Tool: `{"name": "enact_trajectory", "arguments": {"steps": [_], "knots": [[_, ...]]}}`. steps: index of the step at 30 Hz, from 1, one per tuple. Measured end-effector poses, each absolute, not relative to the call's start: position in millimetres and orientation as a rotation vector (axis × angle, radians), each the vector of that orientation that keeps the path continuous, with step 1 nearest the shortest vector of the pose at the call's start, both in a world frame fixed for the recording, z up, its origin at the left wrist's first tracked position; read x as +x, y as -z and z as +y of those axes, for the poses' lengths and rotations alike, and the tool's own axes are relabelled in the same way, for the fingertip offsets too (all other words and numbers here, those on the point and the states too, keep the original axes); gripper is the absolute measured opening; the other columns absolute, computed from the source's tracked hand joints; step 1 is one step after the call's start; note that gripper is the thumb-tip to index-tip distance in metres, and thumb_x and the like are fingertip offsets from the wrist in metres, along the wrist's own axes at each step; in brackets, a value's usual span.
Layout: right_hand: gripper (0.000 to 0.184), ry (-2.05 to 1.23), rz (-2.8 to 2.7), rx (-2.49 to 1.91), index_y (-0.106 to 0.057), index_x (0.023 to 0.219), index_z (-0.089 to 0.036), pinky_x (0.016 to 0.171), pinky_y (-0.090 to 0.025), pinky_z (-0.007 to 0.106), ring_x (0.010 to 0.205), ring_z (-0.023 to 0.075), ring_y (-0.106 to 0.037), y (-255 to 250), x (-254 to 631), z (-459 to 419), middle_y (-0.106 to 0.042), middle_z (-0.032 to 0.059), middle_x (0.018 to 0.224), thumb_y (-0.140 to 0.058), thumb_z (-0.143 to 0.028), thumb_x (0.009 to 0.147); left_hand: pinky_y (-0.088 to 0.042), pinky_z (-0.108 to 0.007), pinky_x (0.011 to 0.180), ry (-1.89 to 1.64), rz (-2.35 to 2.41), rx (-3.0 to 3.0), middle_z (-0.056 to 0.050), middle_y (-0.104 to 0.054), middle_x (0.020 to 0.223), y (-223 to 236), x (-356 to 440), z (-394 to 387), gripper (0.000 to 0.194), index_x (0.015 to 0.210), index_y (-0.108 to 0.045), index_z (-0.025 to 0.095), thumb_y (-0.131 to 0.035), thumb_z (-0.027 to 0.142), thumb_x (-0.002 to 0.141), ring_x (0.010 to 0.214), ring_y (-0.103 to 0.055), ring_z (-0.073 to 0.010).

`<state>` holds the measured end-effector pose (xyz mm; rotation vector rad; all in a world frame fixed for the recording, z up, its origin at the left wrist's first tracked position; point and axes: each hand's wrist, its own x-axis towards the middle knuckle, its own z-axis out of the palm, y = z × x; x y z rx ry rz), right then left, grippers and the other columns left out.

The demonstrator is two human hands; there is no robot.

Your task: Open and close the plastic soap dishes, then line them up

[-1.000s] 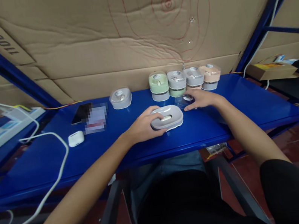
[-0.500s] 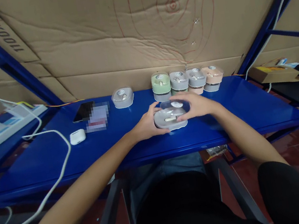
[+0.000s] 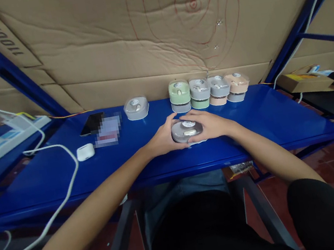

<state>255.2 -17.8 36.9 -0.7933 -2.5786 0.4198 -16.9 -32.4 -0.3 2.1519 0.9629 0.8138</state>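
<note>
Between my hands, near the front of the blue table (image 3: 148,164), sits a rounded grey container (image 3: 182,132) with a clear lid (image 3: 189,124). A round white sticker and a small pale piece show at its top. My left hand (image 3: 165,136) is wrapped round the left side, thumb at the front and fingers behind. On the other side, my right hand (image 3: 210,124) grips the lid and the right end. My fingers hide much of the sides, and I cannot tell whether the lid is fully seated.
Behind, a grey lidded container (image 3: 137,108) stands alone, with stacked containers in green (image 3: 179,94), grey and peach (image 3: 237,83) to its right. At left lie a black phone (image 3: 92,123), a blurred card (image 3: 108,129), a white earbud case (image 3: 85,152) and a white cable (image 3: 74,174).
My right hand has moved left and slightly down with the clear lid. The lid, tilted over the grey base before, now lies over it. My left hand has stayed nearly still.
</note>
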Motion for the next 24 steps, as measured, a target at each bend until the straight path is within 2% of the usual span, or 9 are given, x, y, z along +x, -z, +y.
{"name": "enact_trajectory", "arguments": {"steps": [3, 9, 12, 16, 20, 22, 24], "knots": [[0.097, -0.376, -2.597, -0.791, -0.062, 0.168, -0.025, 0.119, -0.059, 0.061, 0.137, 0.0426, -0.07, -35.6, 254.5, -18.9, -0.069, 0.0175, 0.152, -0.089, -0.072, 0.089, -0.046, -0.071, 0.13, -0.798, 0.984, 2.134, -0.027, -0.066, 0.163, -0.1, -16.4, -32.3, 0.136, 0.176, -0.027, 0.021, -0.102, 0.054, 0.068, 0.156, -0.06, -0.0507], [0.106, -0.382, -2.611, -0.806, -0.049, 0.178, -0.036, 0.121, -0.057, 0.065, 0.139, 0.0438, -0.067, -26.0, 262.2, -16.9, -0.066, 0.0147, 0.154, -0.089, -0.075, 0.088, -0.047, -0.074, 0.128, -0.805, 0.971, 2.145, -0.027, -0.066, 0.161, 4.5, -18.6, -30.6, 0.135, 0.176, -0.03, 0.023, -0.103, 0.057, 0.067, 0.154, -0.061, -0.0516], [0.107, -0.386, -2.585, -0.834, -0.045, 0.18, -0.037, 0.122, -0.057, 0.065, 0.141, 0.044, -0.066, -20.9, 279.9, -23.3, -0.063, 0.0153, 0.155, -0.089, -0.074, 0.089, -0.047, -0.072, 0.13, -0.808, 0.946, 2.163, -0.026, -0.065, 0.161, 5.2, -21.4, -30.4, 0.132, 0.175, -0.03, 0.022, -0.101, 0.058, 0.069, 0.152, -0.064, -0.0484], [0.103, -0.327, -2.499, -0.996, -0.05, 0.178, -0.038, 0.118, -0.058, 0.067, 0.136, 0.0442, -0.068, -19.8, 336.9, -51.5, -0.066, 0.0152, 0.147, -0.087, -0.077, 0.09, -0.051, -0.067, 0.129, -0.791, 0.974, 2.168, -0.023, -0.067, 0.157, 2.5, -23.8, -31.9, 0.124, 0.175, -0.031, 0.022, -0.096, 0.06, 0.077, 0.147, -0.068, -0.0431], [0.097, -0.212, -2.29, -1.371, -0.057, 0.173, -0.035, 0.111, -0.061, 0.062, 0.121, 0.0411, -0.073, -18.3, 434.0, -75.8, -0.07, 0.0148, 0.137, -0.085, -0.075, 0.089, -0.054, -0.065, 0.126, -0.76, 1.015, 2.19, -0.022, -0.068, 0.156, 0.1, -22.7, -33.8, 0.114, 0.175, -0.032, 0.022, -0.089, 0.06, 0.084, 0.145, -0.069, -0.0415], [0.095, -0.11, -2.124, -1.605, -0.065, 0.165, -0.031, 0.111, -0.059, 0.06, 0.114, 0.0409, -0.073, -17.3, 484.3, -72.1, -0.072, 0.0163, 0.129, -0.09, -0.071, 0.083, -0.055, -0.064, 0.126, -0.769, 1.017, 2.207, -0.022, -0.069, 0.154, 0.0, -21.6, -33.9, 0.11, 0.174, -0.033, 0.021, -0.086, 0.059, 0.086, 0.144, -0.07, -0.0404], [0.095, -0.021, -1.907, -1.859, -0.069, 0.159, -0.023, 0.117, -0.053, 0.056, 0.121, 0.0434, -0.071, -18.1, 524.5, -55.5, -0.074, 0.0218, 0.134, -0.096, -0.06, 0.076, -0.056, -0.063, 0.125, -0.79, 1.017, 2.225, -0.021, -0.07, 0.153, 0.1, -20.7, -33.5, 0.107, 0.173, -0.035, 0.02, -0.085, 0.059, 0.087, 0.142, -0.07, -0.0396]]}}
